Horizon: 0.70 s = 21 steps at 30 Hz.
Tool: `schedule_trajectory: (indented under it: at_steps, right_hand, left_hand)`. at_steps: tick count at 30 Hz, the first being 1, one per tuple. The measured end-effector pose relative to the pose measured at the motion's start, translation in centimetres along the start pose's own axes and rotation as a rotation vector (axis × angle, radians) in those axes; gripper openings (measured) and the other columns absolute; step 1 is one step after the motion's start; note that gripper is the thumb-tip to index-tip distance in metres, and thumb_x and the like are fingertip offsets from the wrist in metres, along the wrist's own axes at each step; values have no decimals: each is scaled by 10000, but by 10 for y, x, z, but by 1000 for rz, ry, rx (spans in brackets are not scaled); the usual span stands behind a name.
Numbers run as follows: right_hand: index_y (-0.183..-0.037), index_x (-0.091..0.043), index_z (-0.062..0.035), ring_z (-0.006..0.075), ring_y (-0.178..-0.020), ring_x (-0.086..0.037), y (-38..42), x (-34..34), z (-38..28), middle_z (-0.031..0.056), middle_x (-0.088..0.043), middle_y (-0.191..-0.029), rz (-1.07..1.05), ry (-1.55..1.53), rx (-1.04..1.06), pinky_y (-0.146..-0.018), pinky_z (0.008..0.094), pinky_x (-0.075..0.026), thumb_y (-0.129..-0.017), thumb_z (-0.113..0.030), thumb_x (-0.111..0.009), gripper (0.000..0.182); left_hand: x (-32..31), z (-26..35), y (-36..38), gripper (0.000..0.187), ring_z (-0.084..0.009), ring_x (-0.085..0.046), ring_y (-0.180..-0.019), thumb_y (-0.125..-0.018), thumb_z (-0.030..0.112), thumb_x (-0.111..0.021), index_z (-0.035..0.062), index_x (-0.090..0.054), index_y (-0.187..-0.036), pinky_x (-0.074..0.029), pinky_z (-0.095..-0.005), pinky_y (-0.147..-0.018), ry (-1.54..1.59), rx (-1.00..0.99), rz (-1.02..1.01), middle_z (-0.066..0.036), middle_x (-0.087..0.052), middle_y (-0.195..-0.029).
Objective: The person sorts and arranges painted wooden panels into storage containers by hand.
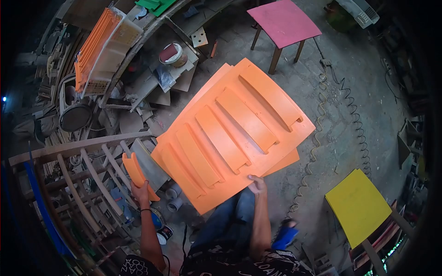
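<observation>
My left hand [141, 192] is closed around a curved orange slat [134, 171], off to the left beside a wooden rack. In front of me is a large orange board [221, 191], tilted in view, with several curved orange pieces [246, 120] lying on it in a row. My right hand [258, 185] grips the board's near edge, thumb on top and its other fingers partly hidden. Beneath the board, a corner of another orange panel [285, 162] sticks out on the right.
A slatted wooden rack [90, 163] stands at left. A pink-topped table [284, 22] is at the back, and a yellow panel [358, 207] rests on supports at right. Coiled hoses [309, 170] cross the floor. A bucket [173, 55] and an orange-filled crate [108, 50] sit at back left.
</observation>
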State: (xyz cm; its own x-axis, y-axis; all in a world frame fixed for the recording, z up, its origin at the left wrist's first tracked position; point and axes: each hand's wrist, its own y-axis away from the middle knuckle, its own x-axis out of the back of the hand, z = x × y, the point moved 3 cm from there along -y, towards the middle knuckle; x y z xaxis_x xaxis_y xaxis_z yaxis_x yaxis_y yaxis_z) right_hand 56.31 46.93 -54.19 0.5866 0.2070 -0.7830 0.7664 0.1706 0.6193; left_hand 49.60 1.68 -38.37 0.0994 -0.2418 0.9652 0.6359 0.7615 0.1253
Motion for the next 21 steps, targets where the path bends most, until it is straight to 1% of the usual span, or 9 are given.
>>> schedule_trajectory:
  at_steps: [3,6,8,11,13,14,16,19,21]
  right_hand:
    - [-1181,-425,34,289,-1063,-510,-9,5,3,160,-516,-1146,42,-28,23,-919,411,-413,-722,55,-580,485]
    - [-1173,-431,14,271,-1081,-499,-24,18,12,147,-512,-1155,105,-66,33,-935,415,-398,-765,-38,-587,439]
    - [-1175,-432,-2,264,-1098,-487,-32,22,15,139,-509,-1163,130,-79,56,-944,416,-389,-792,-87,-578,418]
    - [-1176,-424,6,274,-1078,-500,-32,10,5,141,-507,-1154,263,33,234,-910,430,-416,-802,-207,-607,468]
    - [-1113,-470,20,276,-915,-592,-24,1,-8,149,-564,-1029,569,488,91,-757,413,-510,-784,-339,-629,513]
    - [-1113,-470,20,276,-915,-592,-24,2,-12,149,-564,-1029,567,498,84,-757,413,-510,-784,-339,-629,513]
    - [-1021,-519,35,260,-711,-637,-21,12,-19,147,-604,-854,606,828,-131,-572,371,-545,-758,-428,-634,544]
    - [-933,-545,41,233,-581,-630,-18,9,-25,136,-606,-725,606,1029,-151,-483,319,-535,-756,-454,-622,532]
    - [-916,-560,34,218,-581,-630,-19,8,-31,137,-610,-718,597,1042,-212,-471,317,-530,-751,-455,-626,520]
  left_hand:
    - [-2,7,12,679,-329,-451,-1093,-614,303,-725,69,-445,-1187,-372,-443,-893,-77,19,33,-156,-529,-1110]
    - [0,3,14,703,-332,-452,-1087,-607,313,-732,64,-445,-1198,-364,-440,-901,88,45,23,-159,-528,-1113]
    - [2,12,7,714,-335,-445,-1094,-595,338,-746,60,-456,-1185,-357,-436,-906,118,-86,-46,-165,-526,-1119]
    - [5,48,0,650,-321,-493,-1013,-584,311,-766,35,-495,-1107,-398,-403,-847,-30,-359,101,-164,-538,-1077]
    - [4,93,5,668,-332,-483,-1005,-570,316,-765,48,-494,-1119,-376,-418,-862,-100,-461,125,-162,-538,-1064]
    - [-1,112,3,677,-335,-475,-1002,-566,319,-762,56,-492,-1128,-364,-425,-869,-120,-514,118,-159,-540,-1054]
    - [-13,152,4,717,-326,-423,-1047,-564,389,-723,79,-467,-1158,-319,-464,-866,-108,-648,89,-150,-511,-1052]
    - [-33,204,18,704,-310,-402,-1055,-575,389,-711,88,-464,-1161,-289,-454,-870,-155,-748,-19,-142,-487,-1067]
    - [-43,229,37,699,-303,-405,-1043,-575,381,-711,89,-465,-1160,-290,-446,-866,-167,-773,-68,-139,-486,-1060]
